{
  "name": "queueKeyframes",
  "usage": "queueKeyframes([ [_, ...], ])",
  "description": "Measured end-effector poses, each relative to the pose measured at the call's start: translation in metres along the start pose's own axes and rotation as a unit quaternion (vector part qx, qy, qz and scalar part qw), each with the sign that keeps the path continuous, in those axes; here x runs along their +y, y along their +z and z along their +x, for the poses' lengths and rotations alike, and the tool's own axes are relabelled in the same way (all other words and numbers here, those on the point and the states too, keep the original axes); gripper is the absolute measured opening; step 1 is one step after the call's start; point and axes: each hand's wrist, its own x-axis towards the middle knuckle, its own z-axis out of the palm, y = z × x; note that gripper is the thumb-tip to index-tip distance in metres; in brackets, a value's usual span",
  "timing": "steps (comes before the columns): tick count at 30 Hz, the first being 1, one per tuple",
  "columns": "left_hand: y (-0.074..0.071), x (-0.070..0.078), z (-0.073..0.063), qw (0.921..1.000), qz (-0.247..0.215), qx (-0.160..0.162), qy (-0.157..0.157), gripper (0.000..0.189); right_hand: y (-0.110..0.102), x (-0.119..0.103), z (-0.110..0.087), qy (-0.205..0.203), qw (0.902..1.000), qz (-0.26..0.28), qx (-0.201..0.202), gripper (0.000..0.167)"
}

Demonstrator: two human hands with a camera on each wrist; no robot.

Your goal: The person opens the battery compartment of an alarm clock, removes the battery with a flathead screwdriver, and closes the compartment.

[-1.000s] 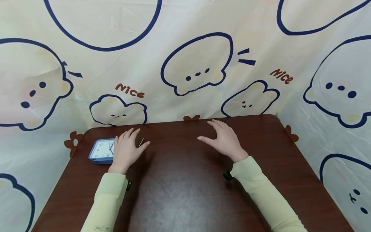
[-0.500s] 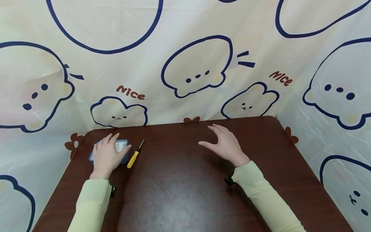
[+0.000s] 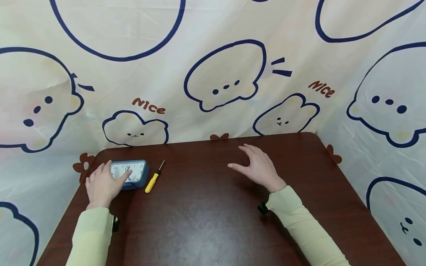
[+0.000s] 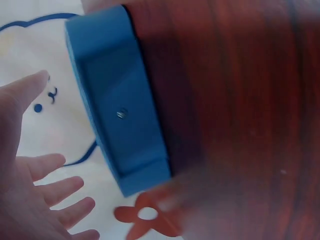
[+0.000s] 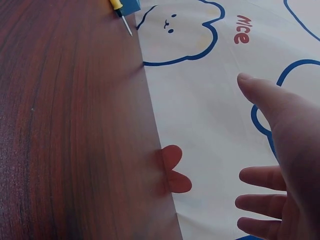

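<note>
A blue square clock [image 3: 142,173] with a white numbered face lies face up at the back left of the table. In the left wrist view its blue side [image 4: 120,105] shows a small metal screw. My left hand [image 3: 104,184] is over the clock's left part, fingers spread, the thumb across the dial in the head view. A screwdriver [image 3: 152,183] with a yellow handle lies just right of the clock, its tip pointing away. My right hand [image 3: 261,168] hovers above the table's back right, fingers and thumb apart, holding nothing.
The dark brown wooden table [image 3: 199,207] has rounded back corners. A pale cloth [image 3: 226,22] printed with cartoon outlines hangs right behind it and along both sides. Dark wrist cameras [image 3: 263,208] sit under the pale sleeves.
My left hand has moved left, first across the clock and now to its left side, uncovering the screwdriver and most of the dial. My right hand has barely moved.
</note>
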Motion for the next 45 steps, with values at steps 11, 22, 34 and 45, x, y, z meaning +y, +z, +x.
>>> queueKeyframes([
  [11,0.007,-0.021,-0.001,0.9990,-0.009,-0.015,-0.041,0.112,0.004,0.004,0.000,0.007,1.0000,0.003,-0.003,0.102],
  [22,0.016,-0.031,-0.005,0.9928,-0.050,-0.032,-0.104,0.115,0.005,0.005,-0.002,0.012,0.9998,0.009,-0.011,0.098],
  [34,0.018,-0.035,0.001,0.9878,-0.025,-0.078,-0.132,0.122,0.009,0.007,-0.002,0.014,0.9998,0.005,-0.016,0.098],
  [45,0.016,-0.028,-0.001,0.9816,-0.063,-0.073,-0.165,0.117,0.015,0.011,-0.003,0.023,0.9994,0.007,-0.025,0.099],
])
